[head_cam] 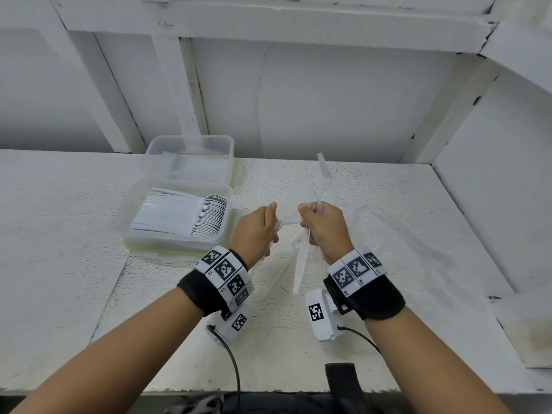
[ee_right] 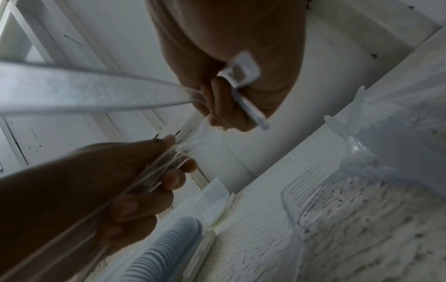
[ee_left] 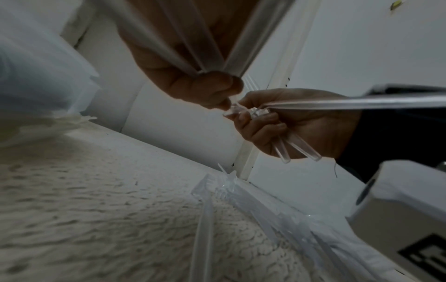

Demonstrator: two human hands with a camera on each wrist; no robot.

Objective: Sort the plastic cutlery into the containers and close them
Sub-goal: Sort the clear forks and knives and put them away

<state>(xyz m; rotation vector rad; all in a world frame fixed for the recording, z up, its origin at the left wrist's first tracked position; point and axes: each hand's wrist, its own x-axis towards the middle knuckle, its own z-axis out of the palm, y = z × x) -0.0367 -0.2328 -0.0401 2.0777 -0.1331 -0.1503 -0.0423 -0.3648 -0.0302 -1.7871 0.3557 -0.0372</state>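
We see both hands raised above the rough, pebbled white table [head_cam: 343, 180], just to the right of the near container [head_cam: 179, 237]. The left hand [head_cam: 258, 228] has its fingers curled round a small bunch of clear plastic forks [ee_right: 154, 171], their thin tines poking out past the fingertips. The right hand [head_cam: 324, 231] is closed round a mixed bunch of clear cutlery [head_cam: 301, 264]: flat, ribbed handles stick out below the fist and one bent piece rises above it. The two fists nearly meet, and a clear piece spans the gap between them.

The near container is a rectangular tub of translucent plastic with rounded corners, its lid off. Inside lies a tight row of white plastic spoons [head_cam: 206, 216], bowls nested to the right, flat handles fanned to the left. Touching its far side stands a second container [head_cam: 191, 156] of the same shape, with a few clear pieces lying in it.

To the right of the near container, beyond the hands, loose clear cutlery [ee_left: 265, 209] lies scattered on the table, and a clear, ridged lid [ee_right: 313, 190] lies flat there too.
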